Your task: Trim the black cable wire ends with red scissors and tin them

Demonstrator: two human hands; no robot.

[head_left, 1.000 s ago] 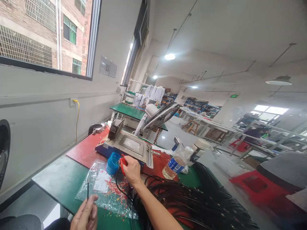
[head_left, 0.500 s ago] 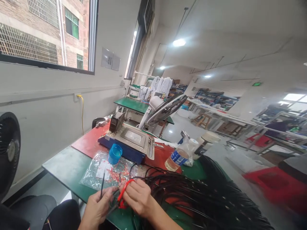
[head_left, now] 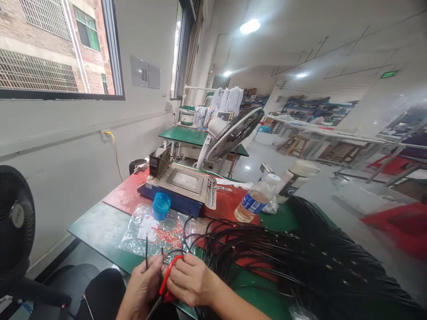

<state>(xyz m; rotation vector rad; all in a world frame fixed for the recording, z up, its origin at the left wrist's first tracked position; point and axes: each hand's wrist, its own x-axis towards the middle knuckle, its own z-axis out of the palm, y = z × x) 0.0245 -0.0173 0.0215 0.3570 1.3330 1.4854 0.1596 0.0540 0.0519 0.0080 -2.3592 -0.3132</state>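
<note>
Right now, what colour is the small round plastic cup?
Blue: the small round plastic cup, best in the head view.

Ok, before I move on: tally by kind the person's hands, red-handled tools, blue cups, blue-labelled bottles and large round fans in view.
Hands: 2 (left hand, right hand)
Red-handled tool: 1
Blue cup: 1
Blue-labelled bottle: 1
Large round fans: 2 (black fan at the left edge, white-stemmed fan beyond the near table)
Total: 7
</note>
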